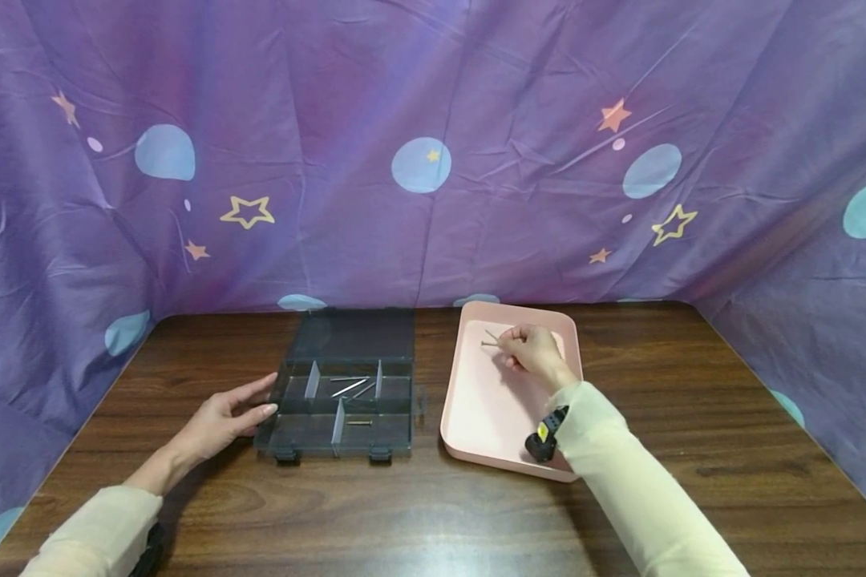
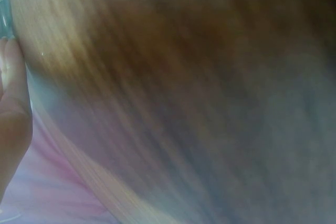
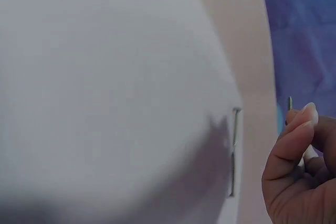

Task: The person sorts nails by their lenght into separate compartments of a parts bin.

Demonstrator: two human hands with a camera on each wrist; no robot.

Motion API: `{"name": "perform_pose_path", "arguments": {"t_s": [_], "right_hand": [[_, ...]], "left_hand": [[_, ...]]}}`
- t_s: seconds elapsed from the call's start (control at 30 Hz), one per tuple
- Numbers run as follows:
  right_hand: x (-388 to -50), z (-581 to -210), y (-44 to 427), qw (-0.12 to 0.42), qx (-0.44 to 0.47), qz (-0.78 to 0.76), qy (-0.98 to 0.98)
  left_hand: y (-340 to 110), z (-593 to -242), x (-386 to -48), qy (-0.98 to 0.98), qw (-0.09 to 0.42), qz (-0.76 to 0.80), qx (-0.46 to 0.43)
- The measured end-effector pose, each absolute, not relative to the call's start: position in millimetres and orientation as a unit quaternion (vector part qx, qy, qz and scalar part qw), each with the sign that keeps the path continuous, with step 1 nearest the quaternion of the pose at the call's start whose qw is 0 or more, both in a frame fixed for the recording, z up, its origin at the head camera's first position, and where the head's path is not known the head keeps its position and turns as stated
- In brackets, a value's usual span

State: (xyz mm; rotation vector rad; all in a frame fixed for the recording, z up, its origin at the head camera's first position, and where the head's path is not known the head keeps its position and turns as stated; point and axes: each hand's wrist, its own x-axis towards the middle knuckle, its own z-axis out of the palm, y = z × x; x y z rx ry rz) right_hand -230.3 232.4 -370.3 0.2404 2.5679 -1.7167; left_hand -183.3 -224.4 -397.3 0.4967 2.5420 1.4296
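Observation:
My right hand [image 1: 534, 350] pinches a thin metal screw [image 3: 290, 103] between thumb and fingertips, above the far end of a pink tray [image 1: 451, 393]. Most of the screw is hidden by the fingers. Two slim metal fasteners [image 3: 233, 171] lie against the tray's far wall in the right wrist view. To the left, my left hand [image 1: 220, 421] touches the left side of a dark see-through compartment box [image 1: 303, 449], its fingers fairly straight. Several silver nails [image 1: 350, 388] lie in the box's back middle compartment; a brass-coloured screw [image 1: 359, 422] lies in the front right one.
The box's lid [image 1: 354, 335] stands open at the back, near the purple curtain [image 1: 354, 240]. White dividers [image 1: 338, 421] part the compartments. Box and tray stand side by side on a brown wooden table [image 1: 317, 513].

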Motion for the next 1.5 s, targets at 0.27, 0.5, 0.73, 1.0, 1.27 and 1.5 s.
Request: {"name": "perform_pose_path", "arguments": {"t_s": [0.27,0.5,0.73,1.0,1.27,1.5], "right_hand": [[-226.0,-355.6,206.2,0.031,0.051,-0.592,0.804],[-217.3,-346.6,179.2,0.034,0.016,-0.606,0.794],[-207.0,-344.3,154.3,0.046,-0.030,-0.620,0.783],[-195.7,-346.5,130.5,0.069,-0.048,-0.618,0.782],[-185.0,-354.4,107.0,0.089,-0.091,-0.602,0.789],[-179.5,-363.8,92.4,0.098,-0.106,-0.592,0.793]], "left_hand": [[-225.2,-399.0,-183.6,0.857,0.094,0.480,0.161],[-224.7,-397.4,-184.2,0.857,0.094,0.480,0.162],[-224.1,-398.6,-184.4,0.857,0.095,0.480,0.161],[-224.0,-395.9,-183.6,0.858,0.096,0.477,0.163],[-223.8,-395.2,-182.0,0.856,0.100,0.482,0.162],[-226.0,-398.2,-181.0,0.858,0.101,0.473,0.171]]}}
